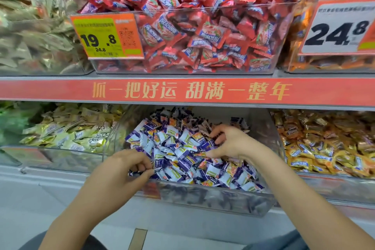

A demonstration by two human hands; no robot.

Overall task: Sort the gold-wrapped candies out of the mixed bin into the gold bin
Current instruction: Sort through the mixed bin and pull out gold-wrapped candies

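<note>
The mixed bin (203, 201) is a clear plastic tub in the middle of the lower shelf, filled with purple-and-white candies (182, 148) and some orange-marked ones. My left hand (129, 166) is at the bin's front left, thumb and fingers pinching a purple wrapper. My right hand (229, 142) lies on the pile at the right, fingers curled into the candies; what it holds is hidden. The gold bin (328, 142) of gold and orange wrapped candies stands right of the mixed bin.
A bin of pale yellow candies (71, 130) sits at the lower left. Above the red shelf strip (186, 91) stand a bin of red candies (203, 26), a greenish bin (34, 32) and an orange bin (334, 63), with price tags 19.8 (105, 36) and 24.8 (336, 30).
</note>
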